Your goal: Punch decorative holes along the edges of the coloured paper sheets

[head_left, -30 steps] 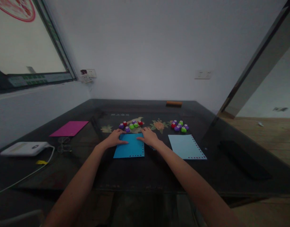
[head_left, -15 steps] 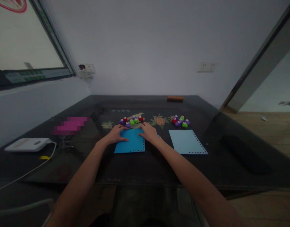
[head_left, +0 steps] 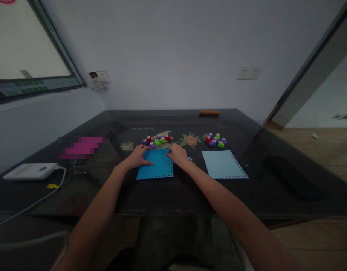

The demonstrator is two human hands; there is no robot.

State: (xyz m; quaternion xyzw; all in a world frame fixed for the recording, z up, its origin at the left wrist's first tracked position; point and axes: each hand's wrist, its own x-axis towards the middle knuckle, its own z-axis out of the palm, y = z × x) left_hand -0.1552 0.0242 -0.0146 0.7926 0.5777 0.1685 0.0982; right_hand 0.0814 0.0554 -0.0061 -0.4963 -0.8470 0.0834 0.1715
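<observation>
**Both hands flat on the blue sheet**

We see our left hand [head_left: 137,157] lying on the far left part of a bright blue sheet of paper [head_left: 156,168], fingers spread and loose, pressing on it rather than gripping it. Our right hand [head_left: 177,154] lies on the far right corner of the same sheet, likewise open and flat, with nothing clasped in it. The sheet sits on the dark glass table [head_left: 162,199], right in front of us, and a row of small punched holes runs along its near and right edges.

Just beyond the sheet and our fingers lies a cluster of small paper punches [head_left: 156,140] in purple, green and red. A second cluster of punches [head_left: 216,140] lies further to the right. Near that, and well apart from our hands, a pale blue sheet [head_left: 222,164] lies flat, with punched holes along its right and near edges. A small thing shows just beside our right wrist, too small for us to tell what it is.

At the left, a pink sheet [head_left: 83,146] lies on the table, blurred. Nearer the left edge sits a white device [head_left: 30,170] with a white cable [head_left: 34,203] running from it. An orange-brown block [head_left: 209,112] rests at the far edge of the table.
</observation>
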